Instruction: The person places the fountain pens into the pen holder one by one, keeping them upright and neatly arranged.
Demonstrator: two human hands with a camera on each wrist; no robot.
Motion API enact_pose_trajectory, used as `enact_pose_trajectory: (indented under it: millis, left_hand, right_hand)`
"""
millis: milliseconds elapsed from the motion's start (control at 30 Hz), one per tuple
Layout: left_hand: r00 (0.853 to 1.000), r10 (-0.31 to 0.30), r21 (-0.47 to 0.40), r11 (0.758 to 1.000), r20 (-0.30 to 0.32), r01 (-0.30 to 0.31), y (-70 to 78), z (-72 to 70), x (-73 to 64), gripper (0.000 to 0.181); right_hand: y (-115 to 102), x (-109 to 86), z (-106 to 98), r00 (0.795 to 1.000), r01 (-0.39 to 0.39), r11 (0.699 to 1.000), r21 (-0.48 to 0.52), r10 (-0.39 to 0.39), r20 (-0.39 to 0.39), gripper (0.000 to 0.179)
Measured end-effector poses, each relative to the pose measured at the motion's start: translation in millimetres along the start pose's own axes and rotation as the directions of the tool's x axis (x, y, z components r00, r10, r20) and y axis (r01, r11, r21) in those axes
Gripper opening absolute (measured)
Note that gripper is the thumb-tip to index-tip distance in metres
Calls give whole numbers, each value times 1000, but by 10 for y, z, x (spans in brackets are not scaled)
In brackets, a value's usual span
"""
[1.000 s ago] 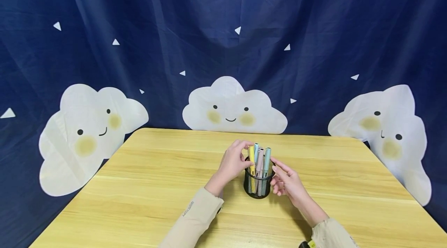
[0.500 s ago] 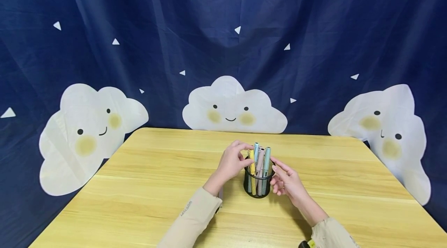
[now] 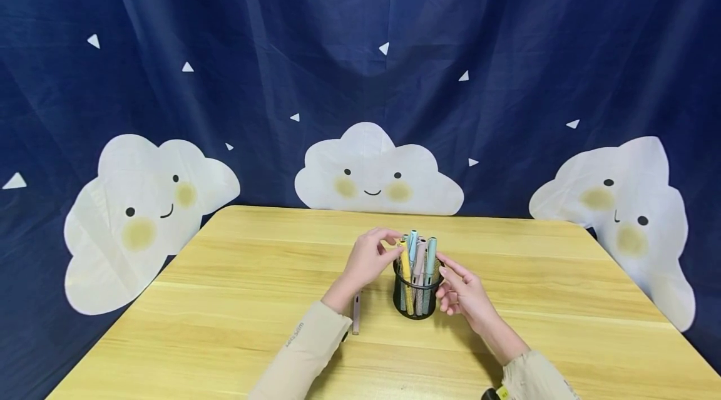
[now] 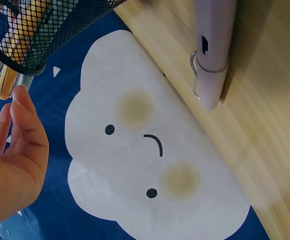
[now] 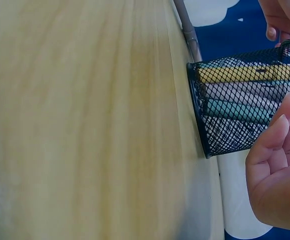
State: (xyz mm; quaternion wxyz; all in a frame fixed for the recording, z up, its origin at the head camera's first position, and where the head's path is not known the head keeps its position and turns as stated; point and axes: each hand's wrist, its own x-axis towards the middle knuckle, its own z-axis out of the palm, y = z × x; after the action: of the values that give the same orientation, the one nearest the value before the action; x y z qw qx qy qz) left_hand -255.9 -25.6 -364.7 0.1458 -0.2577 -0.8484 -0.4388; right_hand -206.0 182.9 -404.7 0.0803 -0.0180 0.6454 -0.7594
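Observation:
A black mesh pen holder (image 3: 414,300) stands on the wooden table with several capped pens upright in it. Among them are a yellow pen (image 3: 405,262), a light blue pen (image 3: 414,242), a pale purple pen (image 3: 419,256) and a mint green pen (image 3: 430,253). My left hand (image 3: 366,259) is at the holder's left, fingertips right by the yellow pen's top; in the left wrist view its fingers (image 4: 25,107) are parted there. At the other side, my right hand (image 3: 464,297) rests its index finger and thumb against the mesh near the rim.
Another pale purple pen (image 3: 356,315) lies on the table (image 3: 236,300) beside my left wrist, its clip showing in the left wrist view. Behind the table's far edge hangs a dark blue curtain (image 3: 259,74) with white clouds. A small black and yellow item (image 3: 496,394) sits by the right sleeve.
The yellow pen has sunk lower into the holder. My left hand has loosened from it and drawn slightly left, uncovering the pen on the table. The right hand stays put.

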Motion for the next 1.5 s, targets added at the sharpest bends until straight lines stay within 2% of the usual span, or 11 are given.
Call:
enact_pose_trajectory:
  millis: [433,900,1100,1500]
  left_hand:
    - [1000,0,5,1000,-19,0,-60,-70,-14,25]
    - [1000,-26,15,1000,-17,27,-155,-128,-27,22]
    - [999,-46,26,999,-6,46,-205,-148,-45,20]
    - [999,-44,86,995,25,42,-291,-191,-74,20]
  right_hand:
    - [10,6,-6,1000,-5,1000,2,5,-2,55]
    - [22,18,-14,1000,2,1000,-1,-2,-3,55]
    - [4,15,-14,1000,6,1000,-4,-6,4,54]
    - [6,14,-21,1000,-1,1000,-5,1,4,53]
